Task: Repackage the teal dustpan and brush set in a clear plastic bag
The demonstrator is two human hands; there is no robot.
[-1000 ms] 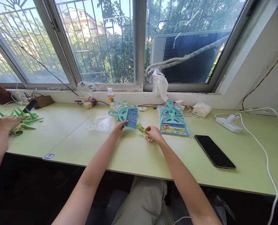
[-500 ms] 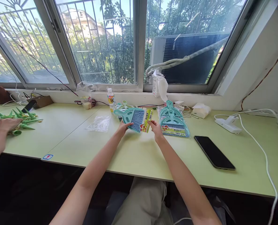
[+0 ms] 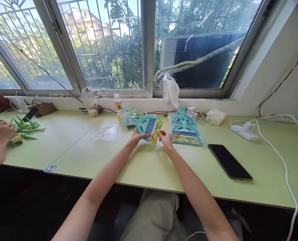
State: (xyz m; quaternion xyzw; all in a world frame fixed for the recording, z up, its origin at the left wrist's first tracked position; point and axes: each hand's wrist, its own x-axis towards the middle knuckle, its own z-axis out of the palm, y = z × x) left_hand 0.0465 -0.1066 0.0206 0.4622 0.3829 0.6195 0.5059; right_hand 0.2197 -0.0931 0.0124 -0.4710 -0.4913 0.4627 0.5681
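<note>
holding a teal mini dustpan-and-brush set (image 3: 146, 125) just above the bench (image 3: 143, 167): left hand (image 3: 136, 138) pinches its lower edge, right hand (image 3: 165, 139) pinches the yellow label card (image 3: 156, 131). i judge it light, stiff plastic with a flimsy card; grip the rims.

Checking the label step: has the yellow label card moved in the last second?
Yes. The label card rose off the table onto the teal dustpan, farther from the phone.

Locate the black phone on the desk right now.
In the head view the black phone lies flat on the green desk, right of the right hand, between the packaged dustpan stack and the white cable.
</note>
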